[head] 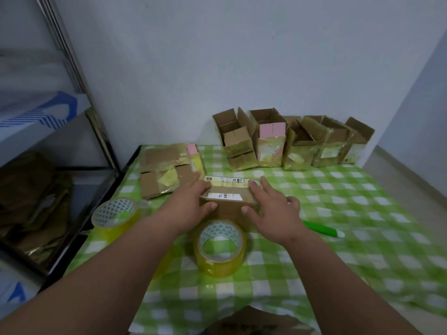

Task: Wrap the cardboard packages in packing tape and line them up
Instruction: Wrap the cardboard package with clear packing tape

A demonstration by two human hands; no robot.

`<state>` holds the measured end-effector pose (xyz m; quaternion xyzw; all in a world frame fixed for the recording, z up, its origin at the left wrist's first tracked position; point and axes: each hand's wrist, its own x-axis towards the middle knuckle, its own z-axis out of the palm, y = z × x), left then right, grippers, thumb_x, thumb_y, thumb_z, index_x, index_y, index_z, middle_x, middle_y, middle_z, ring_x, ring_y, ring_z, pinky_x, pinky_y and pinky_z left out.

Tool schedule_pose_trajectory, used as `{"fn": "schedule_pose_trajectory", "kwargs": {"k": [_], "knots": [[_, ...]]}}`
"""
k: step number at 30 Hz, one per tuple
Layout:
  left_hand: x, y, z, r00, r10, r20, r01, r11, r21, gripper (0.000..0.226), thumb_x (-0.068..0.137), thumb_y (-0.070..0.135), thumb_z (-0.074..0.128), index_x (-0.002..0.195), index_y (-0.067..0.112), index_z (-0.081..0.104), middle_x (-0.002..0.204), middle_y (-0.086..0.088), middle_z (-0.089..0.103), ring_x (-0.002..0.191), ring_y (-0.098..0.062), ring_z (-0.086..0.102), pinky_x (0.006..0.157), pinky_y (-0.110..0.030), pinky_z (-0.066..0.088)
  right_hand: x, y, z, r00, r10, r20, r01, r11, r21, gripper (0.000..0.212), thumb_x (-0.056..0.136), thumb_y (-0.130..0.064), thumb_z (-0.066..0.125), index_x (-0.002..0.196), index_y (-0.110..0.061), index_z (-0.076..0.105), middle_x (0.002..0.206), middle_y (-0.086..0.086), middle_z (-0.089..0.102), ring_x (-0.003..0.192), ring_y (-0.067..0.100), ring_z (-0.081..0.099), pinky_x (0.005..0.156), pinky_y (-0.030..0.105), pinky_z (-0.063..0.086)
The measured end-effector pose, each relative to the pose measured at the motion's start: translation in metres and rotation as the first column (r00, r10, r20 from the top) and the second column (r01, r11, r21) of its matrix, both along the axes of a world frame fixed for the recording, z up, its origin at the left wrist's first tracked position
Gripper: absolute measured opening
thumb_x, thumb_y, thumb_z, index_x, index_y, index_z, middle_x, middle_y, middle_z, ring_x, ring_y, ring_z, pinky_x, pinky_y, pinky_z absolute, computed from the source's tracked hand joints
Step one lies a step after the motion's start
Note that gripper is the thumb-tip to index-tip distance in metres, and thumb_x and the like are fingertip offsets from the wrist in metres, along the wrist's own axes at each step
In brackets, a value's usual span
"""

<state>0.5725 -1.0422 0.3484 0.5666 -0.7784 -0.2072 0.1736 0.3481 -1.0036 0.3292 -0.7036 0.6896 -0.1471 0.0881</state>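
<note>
Both hands clasp a small cardboard package (228,205) near the middle of the worktop (338,213): the left hand (191,201) holds its left end, the right hand (271,209) its right end, fingers curled over the top, thumbs on the near face. A tape roll (219,247) stands just nearer, another (116,215) by the left edge. Five open boxes (290,143) line the far edge.

There is one view only, from a camera on the person's head. It looks forward and down, close above the tabletop (338,201) with the green checked cloth, towards the white wall (217,56) at the far edge. Wide lens bends the edges.
</note>
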Motion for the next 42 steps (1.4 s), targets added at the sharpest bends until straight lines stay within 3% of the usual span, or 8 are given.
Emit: {"fn": "schedule_pose_trajectory", "kwargs": {"k": [2, 7, 13, 20, 26, 33, 37, 42], "knots": [[0.000, 0.000, 0.003, 0.992, 0.002, 0.124, 0.010, 0.996, -0.093, 0.059, 0.091, 0.045, 0.063, 0.145, 0.031, 0.043, 0.164, 0.008, 0.008, 0.144, -0.029, 0.019, 0.117, -0.040, 0.020, -0.001, 0.000, 0.001, 0.999, 0.015, -0.049, -0.018, 0.998, -0.062, 0.066, 0.094, -0.064, 0.034, 0.152, -0.040, 0.017, 0.165, -0.013, -0.004, 0.147, 0.017, 0.012, 0.111, 0.051, 0.012], [-0.001, -0.001, 0.005, 0.949, -0.066, 0.308, 0.117, 0.982, -0.149, 0.058, 0.099, 0.045, 0.047, 0.151, 0.024, 0.033, 0.161, 0.008, 0.024, 0.140, -0.024, 0.024, 0.114, -0.035, 0.022, 0.001, -0.002, 0.000, 0.999, 0.044, -0.030, -0.046, 0.994, -0.095, 0.056, 0.099, -0.053, 0.027, 0.152, -0.035, 0.025, 0.160, -0.021, 0.013, 0.143, 0.012, 0.014, 0.111, 0.047, 0.012], [-0.003, 0.004, -0.003, 0.955, -0.020, 0.297, 0.068, 0.986, -0.152, 0.057, 0.101, 0.042, 0.039, 0.153, 0.038, 0.014, 0.162, 0.009, 0.019, 0.141, -0.022, 0.030, 0.112, -0.043, 0.032, 0.010, 0.007, -0.005, 0.998, 0.064, -0.002, -0.063, 0.987, -0.145, 0.044, 0.103, -0.040, 0.027, 0.146, -0.047, 0.028, 0.159, -0.019, 0.020, 0.146, 0.009, 0.016, 0.111, 0.050, 0.005], [-0.010, 0.003, -0.002, 0.939, 0.002, 0.343, 0.073, 0.976, -0.207, 0.045, 0.102, 0.039, 0.040, 0.146, 0.044, 0.034, 0.161, 0.007, 0.022, 0.145, -0.024, 0.022, 0.115, -0.046, 0.025, 0.013, 0.008, -0.001, 0.997, -0.003, -0.080, -0.017, 0.971, -0.240, 0.031, 0.100, -0.040, 0.043, 0.127, -0.047, 0.054, 0.155, -0.023, 0.030, 0.145, 0.016, 0.016, 0.107, 0.047, 0.007], [-0.011, 0.006, -0.012, 0.992, -0.023, 0.128, 0.056, 0.964, -0.260, 0.047, 0.097, 0.016, 0.051, 0.141, 0.029, 0.049, 0.149, -0.002, 0.027, 0.133, -0.025, 0.021, 0.111, -0.038, 0.027, 0.014, 0.011, -0.001, 0.998, 0.007, -0.065, -0.025, 0.958, -0.286, 0.034, 0.099, -0.033, 0.047, 0.130, -0.046, 0.054, 0.140, -0.023, 0.049, 0.134, 0.009, 0.034, 0.102, 0.043, 0.009], [-0.004, 0.005, -0.003, 0.993, -0.063, 0.101, 0.076, 0.989, -0.125, 0.062, 0.097, 0.010, 0.047, 0.152, 0.031, 0.030, 0.154, 0.003, 0.033, 0.137, -0.020, 0.031, 0.112, -0.031, 0.028, 0.019, 0.029, 0.001, 0.998, 0.016, 0.061, 0.005, 0.943, -0.334, 0.039, 0.083, -0.022, 0.058, 0.121, -0.033, 0.055, 0.147, -0.012, 0.040, 0.138, 0.016, 0.027, 0.106, 0.044, 0.013], [0.001, 0.015, 0.001, 0.957, 0.025, -0.291, 0.012, 0.992, 0.124, 0.062, 0.099, 0.004, 0.045, 0.152, 0.031, 0.028, 0.153, 0.006, 0.040, 0.134, -0.013, 0.040, 0.102, -0.025, 0.035, 0.042, 0.057, 0.000, 0.983, 0.136, 0.125, -0.073, 0.907, -0.415, 0.022, 0.081, -0.042, 0.055, 0.094, -0.030, 0.069, 0.110, -0.012, 0.056, 0.112, 0.016, 0.042, 0.091, 0.035, 0.018], [0.001, 0.028, 0.003, 0.729, 0.230, -0.645, 0.000, 0.942, 0.335, 0.054, 0.098, -0.002, 0.045, 0.142, 0.030, 0.049, 0.155, 0.007, 0.036, 0.139, -0.011, 0.034, 0.106, -0.028, 0.029, 0.060, 0.078, -0.006, 0.934, 0.353, -0.059, -0.356, 0.933, -0.051, 0.057, 0.078, -0.073, 0.040, 0.100, -0.029, 0.070, 0.096, -0.013, 0.060, 0.111, 0.012, 0.038, 0.102, 0.045, 0.013]]}}
